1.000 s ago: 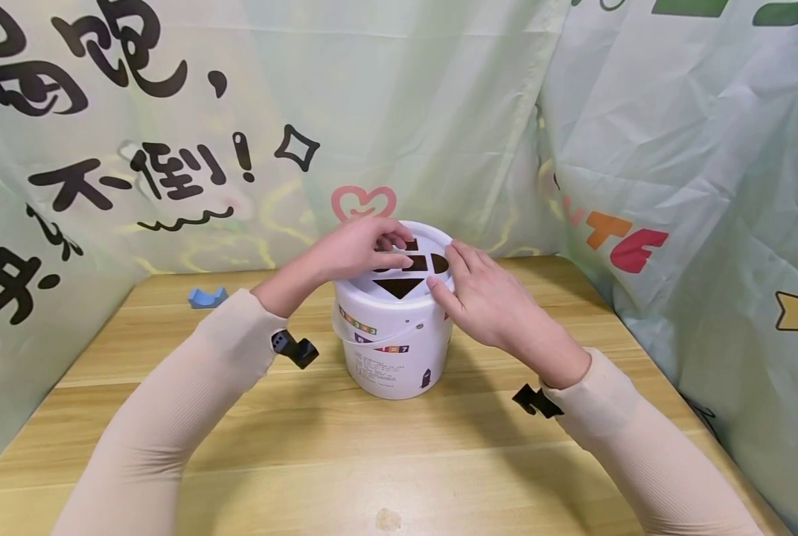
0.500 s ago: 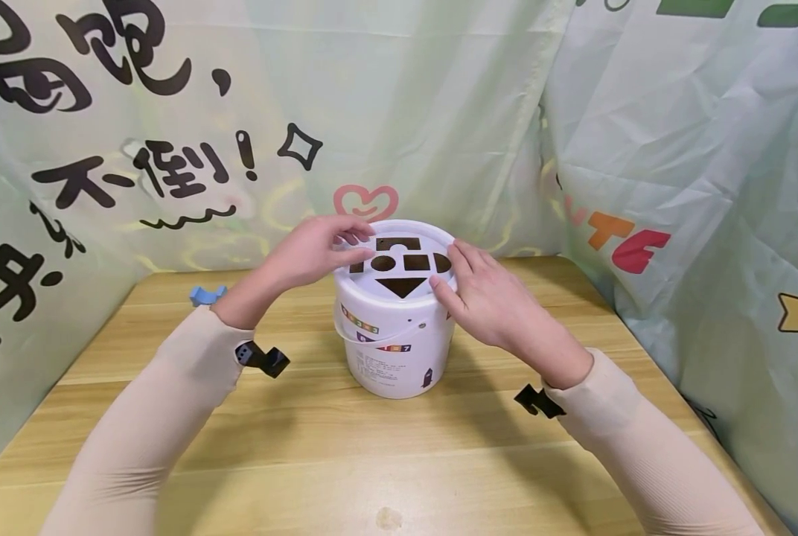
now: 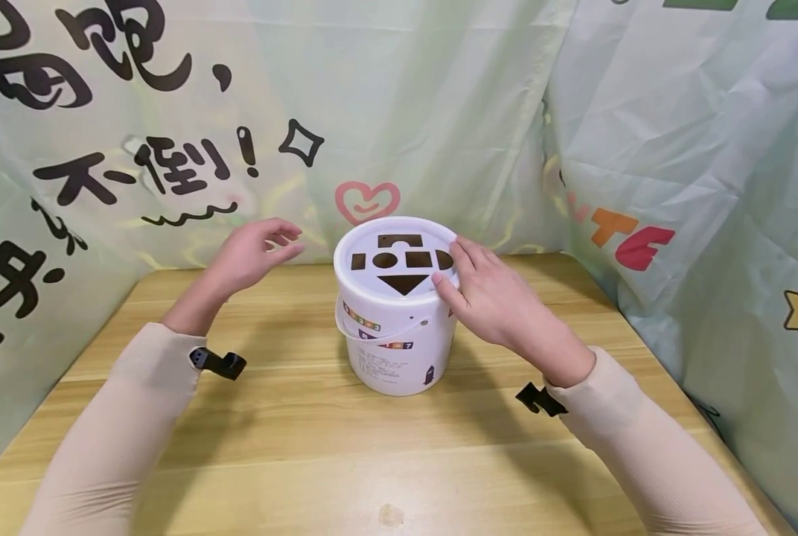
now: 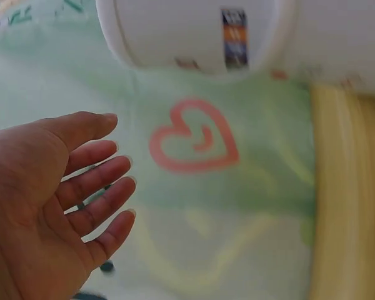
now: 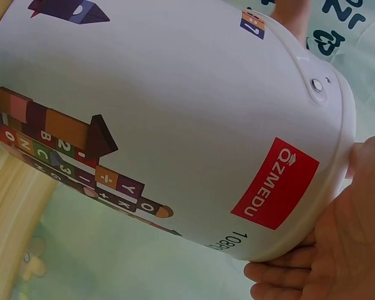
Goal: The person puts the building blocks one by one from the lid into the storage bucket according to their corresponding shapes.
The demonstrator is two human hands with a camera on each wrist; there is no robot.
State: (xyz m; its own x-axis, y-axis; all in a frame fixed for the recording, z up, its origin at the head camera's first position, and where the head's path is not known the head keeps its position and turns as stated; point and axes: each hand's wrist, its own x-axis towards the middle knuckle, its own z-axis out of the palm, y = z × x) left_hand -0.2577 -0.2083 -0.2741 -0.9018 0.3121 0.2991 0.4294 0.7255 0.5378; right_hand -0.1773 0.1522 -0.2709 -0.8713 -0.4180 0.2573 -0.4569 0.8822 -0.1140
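Note:
A white lidded bucket (image 3: 399, 357) with printed sides and a thin handle stands upright on the table. Its lid (image 3: 368, 279) has several cut-out shapes, among them a circle, a triangle and an arch. My right hand (image 3: 493, 294) rests against the right edge of the lid, thumb on the near rim and fingers farther back. The right wrist view shows that hand's fingers (image 5: 281, 275) lying along the rim. My left hand (image 3: 248, 253) hovers left of the bucket, apart from it, fingers loosely bent and nothing in them. In the left wrist view its palm is bare.
A wooden table (image 3: 292, 461) carries the bucket. Printed cloth (image 3: 439, 112) hangs behind and along both sides, close to the table's edges. Black wrist cameras sit on both forearms, one on the left cuff (image 3: 218, 363). The blue block seen earlier is hidden from view.
My left hand has moved left from above the lid to beside the bucket, uncovering the cut-outs. The blue block at the left has become hidden behind the left arm. My right hand stays on the rim.

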